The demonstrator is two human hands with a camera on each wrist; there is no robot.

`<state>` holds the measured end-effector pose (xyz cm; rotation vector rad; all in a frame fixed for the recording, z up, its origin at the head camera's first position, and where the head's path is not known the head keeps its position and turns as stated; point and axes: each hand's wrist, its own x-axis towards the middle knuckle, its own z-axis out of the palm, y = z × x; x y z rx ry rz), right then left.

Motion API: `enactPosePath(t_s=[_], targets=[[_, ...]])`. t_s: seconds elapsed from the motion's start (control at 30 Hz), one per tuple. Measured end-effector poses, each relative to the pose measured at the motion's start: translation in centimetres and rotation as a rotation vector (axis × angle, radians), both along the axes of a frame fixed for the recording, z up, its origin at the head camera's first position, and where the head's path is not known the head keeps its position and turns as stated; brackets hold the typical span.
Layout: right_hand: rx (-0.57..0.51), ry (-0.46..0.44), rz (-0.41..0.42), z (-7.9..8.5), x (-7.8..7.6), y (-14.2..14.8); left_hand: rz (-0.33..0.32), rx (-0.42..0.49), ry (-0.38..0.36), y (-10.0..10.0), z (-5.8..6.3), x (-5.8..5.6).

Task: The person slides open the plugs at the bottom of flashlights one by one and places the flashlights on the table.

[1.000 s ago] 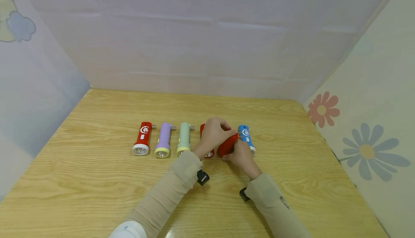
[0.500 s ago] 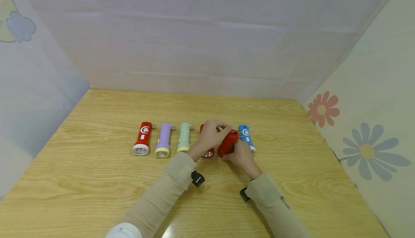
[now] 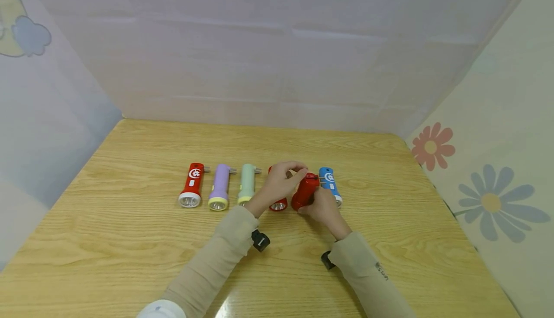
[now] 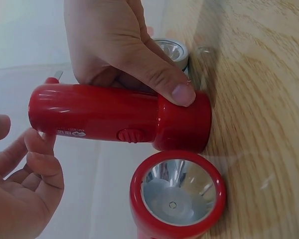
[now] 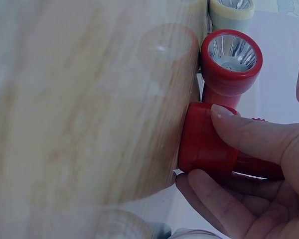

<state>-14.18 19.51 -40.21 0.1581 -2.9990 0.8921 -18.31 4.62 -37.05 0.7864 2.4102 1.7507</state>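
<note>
A red flashlight (image 3: 305, 192) stands upright, lens end down on the wooden table, its plug prongs sticking out near the top. My right hand (image 3: 323, 207) grips it low around the head; the right wrist view shows thumb and fingers (image 5: 214, 199) on either side. Beside its upper end is my left hand (image 3: 279, 181), fingers loosely bent and holding nothing. In the left wrist view one left fingertip (image 4: 37, 137) is at the flashlight's tail; whether it touches, I cannot tell. Another red flashlight (image 3: 278, 206) lies close by, partly hidden under my left hand.
To the left lie a green flashlight (image 3: 247, 181), a purple one (image 3: 221, 181) and a red one with a white head (image 3: 193, 181). A blue flashlight (image 3: 330, 181) lies just right of my right hand. Pale walls enclose the table (image 3: 130, 250).
My left hand has drawn back left from the standing flashlight's top, uncovering its end. The flashlight is a little more upright. My right hand has stayed in place.
</note>
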Motion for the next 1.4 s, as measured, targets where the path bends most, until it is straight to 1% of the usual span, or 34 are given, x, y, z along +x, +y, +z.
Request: enactPosePath(t_s=[0.17,0.37,0.47,0.63,0.87,1.13,1.4], targets=[[0.000,-0.002,0.005,0.02,0.01,0.14,-0.010,-0.008,0.001,-0.13,-0.07,0.15],[-0.017,0.000,0.014,0.05,0.03,0.22,-0.023,-0.046,-0.051,-0.31,-0.15,0.36],[-0.026,-0.007,0.013,0.06,0.05,0.24,-0.028,-0.065,-0.062,-0.29,-0.21,0.40],[-0.037,-0.018,0.011,0.17,0.07,0.22,-0.026,-0.097,-0.061,-0.16,-0.38,0.37],[-0.036,-0.021,0.013,0.35,0.13,0.31,-0.026,-0.102,-0.059,-0.02,-0.47,0.27],[-0.016,-0.019,0.001,0.47,0.18,0.59,0.003,-0.116,-0.058,0.16,-0.73,0.01],[-0.015,-0.025,0.031,0.68,0.36,0.75,0.028,-0.093,-0.064,0.25,-0.75,-0.05]])
